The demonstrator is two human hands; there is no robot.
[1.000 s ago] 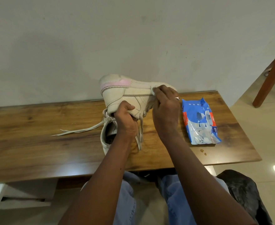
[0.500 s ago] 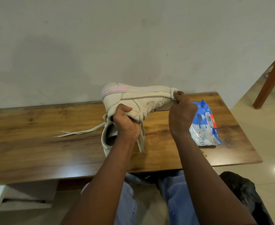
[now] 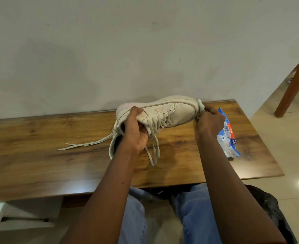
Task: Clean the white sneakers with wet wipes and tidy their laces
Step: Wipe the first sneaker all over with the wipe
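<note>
Left hand grips sneaker by collar, above table. Right hand pinches wipe on its toe. Second sneaker under left wrist; wipes pack just beside right hand, near right table edge. Wall close behind.

The sneaker I hold has a smooth, matt, off-white upper with stitched seams, real leather or synthetic, I cannot tell from here; its sole edge looks duller and rubbery. The laces are flat woven cloth. The wipe is thin, soft, cloth-like stuff. The wipes pack is glossy, crinkled plastic film. The table is grained wood with a satin sheen. The wall is matt paint, the floor glossy tile, my jeans denim.
</note>
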